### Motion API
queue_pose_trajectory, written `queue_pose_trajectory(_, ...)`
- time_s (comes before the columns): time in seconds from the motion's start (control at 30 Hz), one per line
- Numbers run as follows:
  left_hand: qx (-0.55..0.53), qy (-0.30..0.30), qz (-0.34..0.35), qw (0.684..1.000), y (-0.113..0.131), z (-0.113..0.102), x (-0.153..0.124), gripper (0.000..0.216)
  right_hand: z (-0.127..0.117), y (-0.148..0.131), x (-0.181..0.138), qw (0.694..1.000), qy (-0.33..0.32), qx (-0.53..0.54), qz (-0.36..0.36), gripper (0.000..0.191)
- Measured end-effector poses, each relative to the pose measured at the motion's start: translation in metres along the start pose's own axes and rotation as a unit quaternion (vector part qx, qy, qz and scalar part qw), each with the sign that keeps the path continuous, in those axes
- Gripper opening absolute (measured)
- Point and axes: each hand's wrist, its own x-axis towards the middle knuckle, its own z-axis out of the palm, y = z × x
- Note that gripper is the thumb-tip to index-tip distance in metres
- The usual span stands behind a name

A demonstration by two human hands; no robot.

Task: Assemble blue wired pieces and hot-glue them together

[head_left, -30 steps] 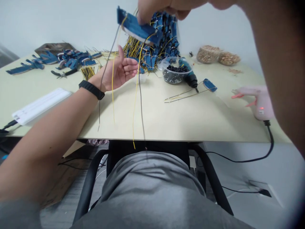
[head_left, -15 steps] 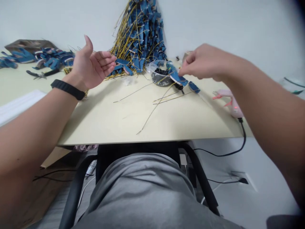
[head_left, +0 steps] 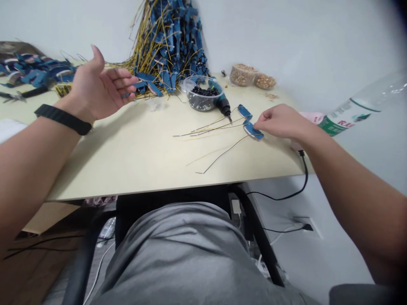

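Observation:
My left hand [head_left: 101, 84] hangs open above the table, palm up, holding nothing, nearest the big heap of blue strips with yellow wires [head_left: 168, 51] at the back. My right hand [head_left: 280, 123] reaches low at the right, its fingertips at the end of a blue strip [head_left: 254, 131] lying on the table with a thin black wire trailing from it. A second blue strip [head_left: 244, 112] lies just behind it, with thin wires [head_left: 206, 129] running left.
A clear bowl of small black parts [head_left: 202, 95] and a teal electric screwdriver [head_left: 222, 103] stand on the pale table [head_left: 127, 161]. Behind are two containers of grain [head_left: 243, 75]. Further blue strips and pliers [head_left: 15, 96] lie far left; a clear plastic bottle [head_left: 359, 103] intrudes at right.
My right hand has moved down and right from above the bowl, and the blue strip now lies on the table. The view has tilted, bringing a plastic bottle in at the right.

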Motion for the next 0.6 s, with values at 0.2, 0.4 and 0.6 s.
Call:
queue_pose_trajectory(0.2, 0.005, -0.007, -0.009, 1.0, 0.001, 0.0, -0.001, 0.086, 0.003, 0.013, 0.003, 1.0, 0.014, -0.007, 0.0, 0.035)
queue_pose_trajectory(0.4, 0.004, 0.009, -0.017, 1.0, -0.001, 0.0, 0.002, 0.088, 0.013, 0.034, 0.022, 0.999, 0.029, -0.01, -0.031, 0.036)
queue_pose_trajectory(0.6, 0.007, -0.007, -0.012, 1.0, 0.002, 0.001, -0.003, 0.082, 0.018, 0.05, 0.035, 0.997, 0.046, -0.005, -0.064, 0.038)
